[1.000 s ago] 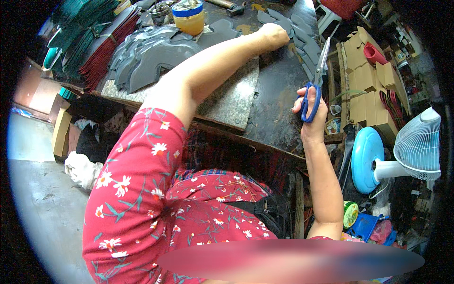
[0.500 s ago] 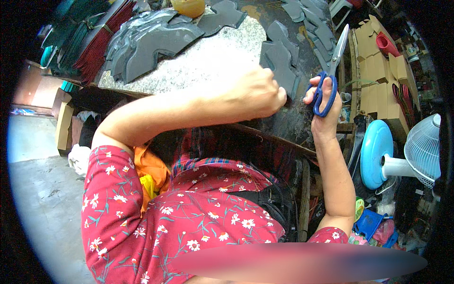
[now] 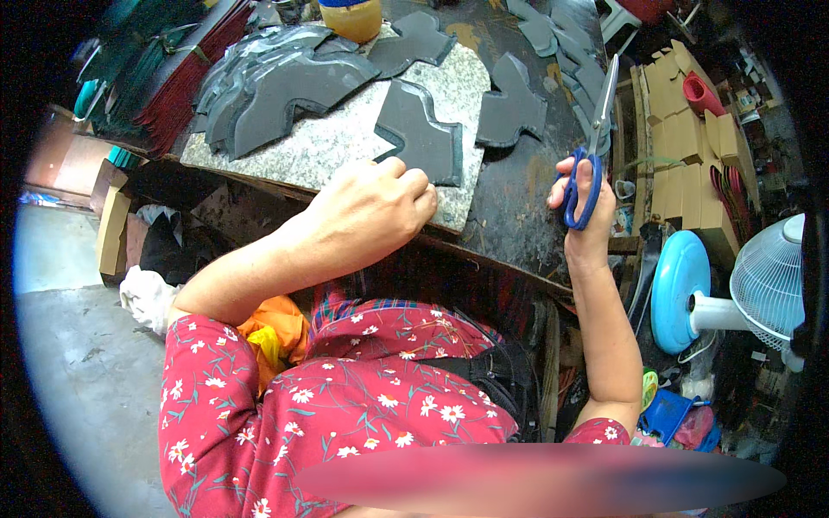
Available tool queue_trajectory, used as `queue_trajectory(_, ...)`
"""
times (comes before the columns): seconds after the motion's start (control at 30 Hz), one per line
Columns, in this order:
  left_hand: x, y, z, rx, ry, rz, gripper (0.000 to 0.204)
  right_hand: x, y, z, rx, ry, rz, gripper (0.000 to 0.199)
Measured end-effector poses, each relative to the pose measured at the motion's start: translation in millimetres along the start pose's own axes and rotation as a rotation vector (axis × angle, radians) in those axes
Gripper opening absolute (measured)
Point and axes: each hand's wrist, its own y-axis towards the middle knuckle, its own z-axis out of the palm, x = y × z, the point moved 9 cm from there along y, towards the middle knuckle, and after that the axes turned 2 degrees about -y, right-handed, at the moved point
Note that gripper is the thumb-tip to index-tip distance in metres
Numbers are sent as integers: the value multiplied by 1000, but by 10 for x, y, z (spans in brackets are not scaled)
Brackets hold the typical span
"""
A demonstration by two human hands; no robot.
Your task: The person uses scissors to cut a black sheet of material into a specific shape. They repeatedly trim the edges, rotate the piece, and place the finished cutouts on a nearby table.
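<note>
Left hand [image 3: 367,211] fisted, grip closed on nothing visible, knuckles at slab [image 3: 345,142] edge. Right hand [image 3: 587,207], 3 o'clock, clamped on scissors [image 3: 591,142], blades up. Grey cutout [image 3: 423,134] at 12 on slab: likely light, floppy; pinch an edge. Stack [image 3: 276,82] at 11.

To your right, past the dark worktop's [image 3: 518,198] far edge, stands a cluster of plain tan cardboard boxes [image 3: 682,147], stacked and open-flapped, with no clear label showing. At your far left, below the worktop, another brown cardboard box [image 3: 112,229] stands on edge on the floor. No signs or screens are in view.
</note>
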Motion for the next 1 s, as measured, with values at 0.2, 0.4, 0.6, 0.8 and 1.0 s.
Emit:
queue_trajectory(0.2,39,127,-62,118,-109,-36,41,-4,12,-13,-7,39,-7,35)
queue_trajectory(0.4,275,238,-182,44,3,-176,30,-32,2,-21,-7,16,-1,35)
queue_trajectory(0.6,668,-215,-437,-269,190,-350,18,-19,-11,20,-9,-21,-2,36)
queue_trajectory(0.8,475,-310,-261,-334,-80,-154,34,-12,7,35,17,-114,-39,35)
queue_trajectory(1.0,108,-331,129,-105,-219,-107,75,-74,6,23,30,-123,9,31)
